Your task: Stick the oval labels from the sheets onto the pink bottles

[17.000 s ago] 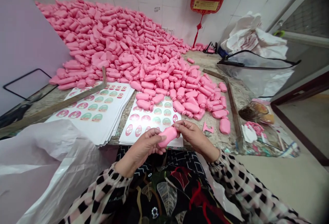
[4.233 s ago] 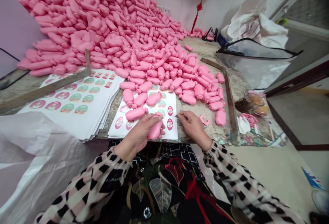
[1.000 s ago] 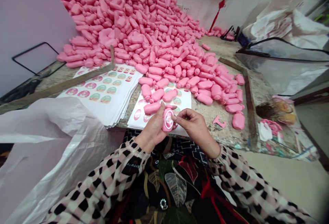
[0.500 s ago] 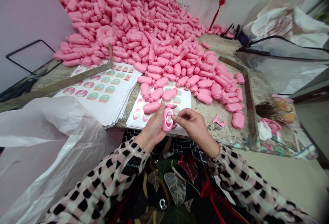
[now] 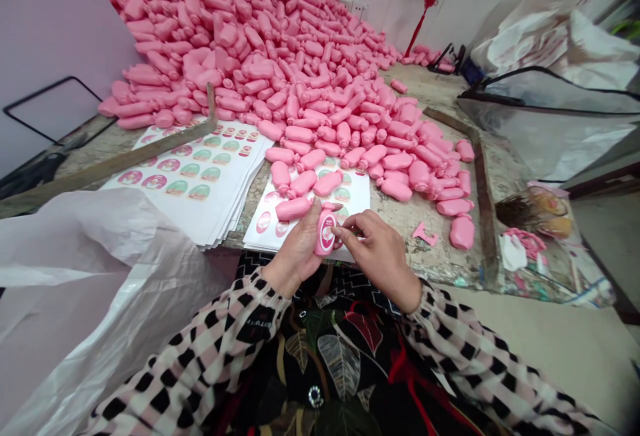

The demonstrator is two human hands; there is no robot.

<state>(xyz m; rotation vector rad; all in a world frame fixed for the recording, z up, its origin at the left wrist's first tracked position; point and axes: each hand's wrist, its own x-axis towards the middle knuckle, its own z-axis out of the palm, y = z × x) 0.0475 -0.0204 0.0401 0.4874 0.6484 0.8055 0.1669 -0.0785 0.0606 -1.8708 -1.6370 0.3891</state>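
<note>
My left hand (image 5: 296, 255) is closed around a small pink bottle (image 5: 320, 248), held upright over the table's front edge. On the bottle's front sits an oval sticker (image 5: 327, 232) with a white rim and a dark pink middle. The thumb and fingers of my right hand (image 5: 384, 253) close on the bottle's right side, the thumb touching the sticker. Under and beyond my hands lies a sheet of round stickers (image 5: 261, 239), partly covered by several loose pink bottles (image 5: 328, 183).
A large heap of pink bottles (image 5: 280, 43) fills the back. Sticker sheets (image 5: 220, 213) are stacked at left beneath a wooden strip (image 5: 165, 140). Another wooden strip (image 5: 487, 223) borders the right. A pink scrap (image 5: 425, 233) lies nearby; a white plastic bag (image 5: 115, 276) hangs at left.
My right hand has turned slightly, its thumb now lower and flatter along the sticker's right edge. The left hand keeps the bottle in nearly the same place.
</note>
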